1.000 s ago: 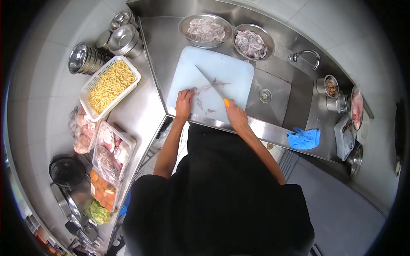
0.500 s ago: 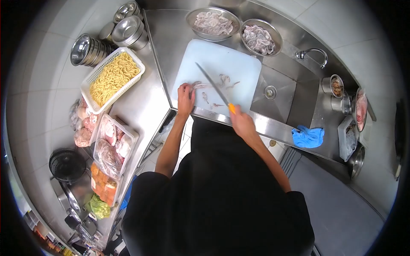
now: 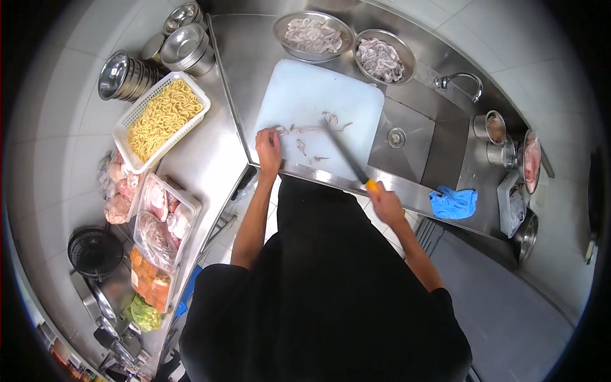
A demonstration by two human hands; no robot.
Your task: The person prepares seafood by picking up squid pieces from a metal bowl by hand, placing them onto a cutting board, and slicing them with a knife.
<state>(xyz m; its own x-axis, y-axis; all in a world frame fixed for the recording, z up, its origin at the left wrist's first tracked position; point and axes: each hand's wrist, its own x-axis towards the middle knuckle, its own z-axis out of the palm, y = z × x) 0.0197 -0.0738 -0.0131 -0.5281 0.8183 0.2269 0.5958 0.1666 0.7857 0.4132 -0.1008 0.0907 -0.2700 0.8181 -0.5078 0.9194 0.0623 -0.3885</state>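
Observation:
My right hand [image 3: 387, 206] grips the orange handle of a long knife [image 3: 345, 153], whose blurred blade reaches over the right part of a pale blue cutting board [image 3: 312, 83]. On the board's left edge my left hand [image 3: 268, 148] has its fingers bent onto the end of some pinkish seafood strips [image 3: 307, 129]. Smaller scraps [image 3: 301, 147] lie nearer the board's front edge. Behind the board stand two metal bowls of pale, squid-like pieces, one at the left [image 3: 313, 37] and one at the right [image 3: 380, 59].
A sink [image 3: 407, 143] with a faucet [image 3: 459, 83] is right of the board, with a blue cloth [image 3: 453, 203] at its front edge. Leftward are a basket of yellow noodles [image 3: 164, 120], bagged meat in a tray [image 3: 159, 223], an orange-filled container [image 3: 149, 279] and stacked metal bowls [image 3: 184, 48].
My right hand has moved right and toward me, drawing the knife away from the board's left part. My left hand has shifted slightly left. The whole view has shifted a little.

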